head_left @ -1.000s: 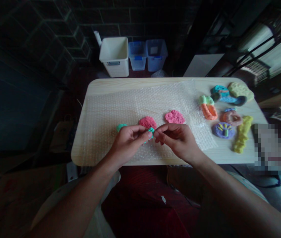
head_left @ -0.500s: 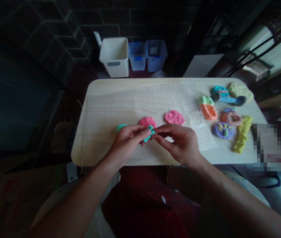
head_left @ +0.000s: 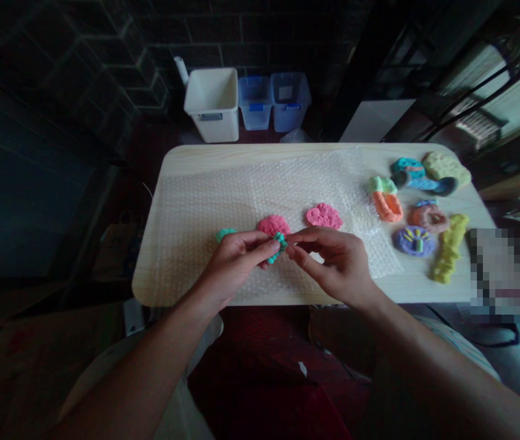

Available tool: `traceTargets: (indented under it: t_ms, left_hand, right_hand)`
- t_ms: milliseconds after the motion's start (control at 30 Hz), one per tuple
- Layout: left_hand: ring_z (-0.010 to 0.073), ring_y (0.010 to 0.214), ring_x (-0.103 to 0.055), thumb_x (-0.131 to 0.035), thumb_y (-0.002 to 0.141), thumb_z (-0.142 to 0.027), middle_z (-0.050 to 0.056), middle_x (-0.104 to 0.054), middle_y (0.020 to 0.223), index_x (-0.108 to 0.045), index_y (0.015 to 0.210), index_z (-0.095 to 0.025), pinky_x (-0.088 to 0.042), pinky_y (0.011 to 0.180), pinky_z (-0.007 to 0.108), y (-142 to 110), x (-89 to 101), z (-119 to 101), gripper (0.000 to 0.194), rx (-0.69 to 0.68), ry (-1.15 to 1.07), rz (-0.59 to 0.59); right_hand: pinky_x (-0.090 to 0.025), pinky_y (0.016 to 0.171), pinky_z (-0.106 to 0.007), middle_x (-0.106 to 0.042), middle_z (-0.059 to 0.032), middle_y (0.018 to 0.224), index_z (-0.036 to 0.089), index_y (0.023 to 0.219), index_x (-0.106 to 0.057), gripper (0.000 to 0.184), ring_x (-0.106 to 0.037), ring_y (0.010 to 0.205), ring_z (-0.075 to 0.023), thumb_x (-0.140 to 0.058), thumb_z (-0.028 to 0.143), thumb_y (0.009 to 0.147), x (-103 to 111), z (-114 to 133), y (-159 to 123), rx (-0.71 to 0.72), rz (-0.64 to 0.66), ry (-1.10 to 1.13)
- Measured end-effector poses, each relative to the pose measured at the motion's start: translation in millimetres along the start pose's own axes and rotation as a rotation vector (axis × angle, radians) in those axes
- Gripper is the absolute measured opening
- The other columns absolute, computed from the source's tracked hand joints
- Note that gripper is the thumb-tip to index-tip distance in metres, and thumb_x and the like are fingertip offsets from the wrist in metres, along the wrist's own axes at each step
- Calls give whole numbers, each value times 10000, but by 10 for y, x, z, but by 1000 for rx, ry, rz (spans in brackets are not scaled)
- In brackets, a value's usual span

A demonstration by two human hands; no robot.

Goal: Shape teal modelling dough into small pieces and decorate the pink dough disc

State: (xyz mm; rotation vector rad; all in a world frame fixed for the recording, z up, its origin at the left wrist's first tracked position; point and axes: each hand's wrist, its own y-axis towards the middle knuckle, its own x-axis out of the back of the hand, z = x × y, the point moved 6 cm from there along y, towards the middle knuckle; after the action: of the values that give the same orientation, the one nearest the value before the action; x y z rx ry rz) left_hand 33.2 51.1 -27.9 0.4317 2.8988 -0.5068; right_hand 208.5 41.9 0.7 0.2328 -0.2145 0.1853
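My left hand [head_left: 234, 261] pinches a small, knobbly turquoise piece of modelling clay [head_left: 278, 240] between thumb and fingers, over the near part of the table. From the right, the thumb and forefinger of my right hand [head_left: 333, 260] close on the piece's edge; the fingertips are small and partly blurred. Just behind the piece lies a pink clay lump [head_left: 272, 225], partly covered by my hands. A second pink lump [head_left: 324, 216] rests farther right. Beyond my left fingers shows a green clay lump [head_left: 225, 234], mostly hidden.
Bubble wrap [head_left: 205, 201] covers much of the pale table [head_left: 260, 150]. At the right lie several clay shapes, among them an orange and green one [head_left: 388, 206], a purple disc [head_left: 414, 241] and a yellow strip [head_left: 450, 249]. A white bin [head_left: 214, 107] and blue tubs [head_left: 256, 110] stand behind.
My right thumb and fingertips have shifted slightly at the turquoise clay's right edge. My left hand keeps its hold almost unmoved. The lumps on the table lie as before.
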Motion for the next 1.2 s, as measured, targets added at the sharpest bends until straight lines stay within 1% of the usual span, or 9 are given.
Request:
traceTargets:
  t_ms: [167,333,467,533,600,767,867,1000,1200]
  left_hand:
    - [137,786,-635,-882,817,-359,52,-760,920,-788,1046,-150,-467,688,256,27,-2,5,324,-15,15,44]
    - [177,786,-720,-934,748,-350,62,-787,894,-678,1167,-149,-533,709,282,13,2,6,530,-35,104,1]
    - [187,796,-726,-781,910,-421,65,-778,918,-709,1148,-165,-543,690,299,-68,152,-236,357,-237,372,-140]
    - [195,845,-719,-729,946,-380,58,-774,951,-743,1089,-187,-549,745,321,-134,293,-415,240,-388,627,-290]
    - [216,881,-713,-712,944,-335,54,-765,961,-746,1062,-196,-556,816,361,-169,403,-507,186,-452,866,-369]
    - [322,1168,-662,-792,867,-369,120,-690,1228,-672,1246,-184,-531,1044,475,-143,507,-356,438,-354,1225,-266]
    - [332,1183,-648,-779,885,-360,136,-646,1278,-650,1302,-182,-529,1051,473,-122,528,-211,471,-268,1284,-188]
    - [315,1149,-647,-660,946,-259,117,-657,1212,-686,1230,-205,-516,1047,455,-84,540,-198,291,-287,1286,-159]
    - [270,1017,-645,-634,1000,-395,80,-696,1053,-689,1080,-201,-489,926,394,-127,469,-396,217,-350,1056,-220]
  right_hand:
    - [-590,655,-286,-795,-85,986,165,1249,-770,387,-712,754,-159,-825,376,929,-21,-104,54,-194,117,298]
    - [-571,644,-275,-764,-44,842,165,1112,-804,276,-671,696,-136,-842,357,916,-79,-160,66,-272,198,407]
    - [-557,633,-270,-747,-45,884,162,1070,-755,288,-672,704,-132,-853,366,891,-40,-267,79,-336,176,422]
    - [-528,601,-265,-715,-32,836,153,1053,-728,308,-646,668,-128,-855,370,876,-8,-341,79,-373,187,359]
    - [-478,562,-259,-678,-21,761,135,1007,-729,281,-605,623,-120,-825,371,888,13,-407,71,-388,237,230]
    - [-382,501,-247,-667,-24,706,115,996,-778,244,-532,572,-107,-731,344,925,62,-457,68,-286,277,-78]
    - [-319,462,-237,-635,-1,641,115,1000,-802,215,-452,507,-85,-717,294,917,88,-429,83,-214,245,-227]
    - [-279,449,-239,-582,24,552,116,972,-822,196,-394,458,-74,-692,253,919,110,-406,99,-171,224,-348]
    - [-371,494,-255,-742,-56,733,108,977,-836,259,-530,529,-104,-691,322,959,211,-367,134,-133,107,-392]
